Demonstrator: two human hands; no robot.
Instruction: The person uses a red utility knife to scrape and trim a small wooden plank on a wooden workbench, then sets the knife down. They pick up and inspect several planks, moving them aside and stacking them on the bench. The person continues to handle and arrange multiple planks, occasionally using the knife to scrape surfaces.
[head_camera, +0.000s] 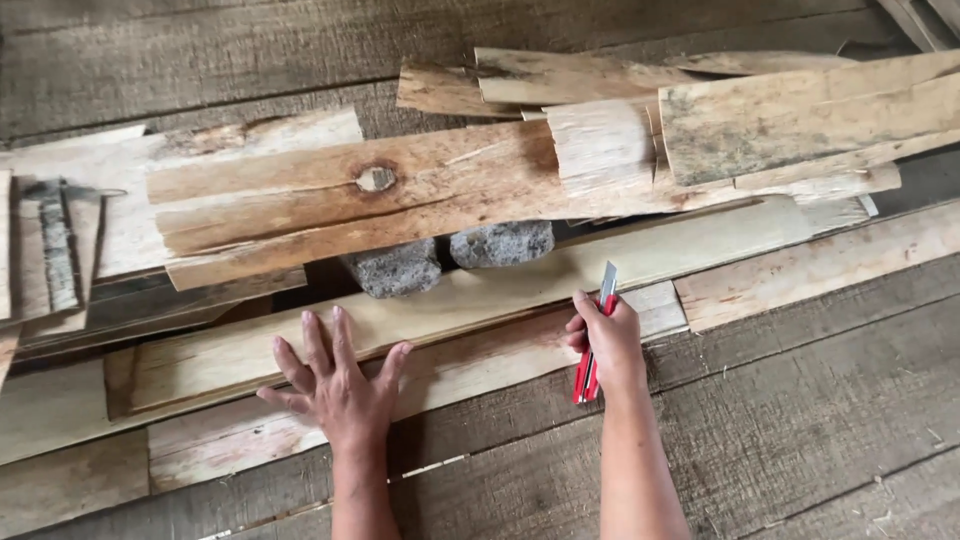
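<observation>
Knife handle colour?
Red, with a silver blade; knife in the right hand, head view.

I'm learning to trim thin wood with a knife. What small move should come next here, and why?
Probably draw the red utility knife back along the long pale wood strip. Its blade tip already sits at the strip, the right hand grips the handle, and the left hand lies flat on the wood, clear of the blade.

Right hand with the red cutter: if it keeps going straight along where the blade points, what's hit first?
The right hand aims the red utility knife up-screen. First in line is probably the long pale plank, already at the blade tip; depth is unclear.
</observation>
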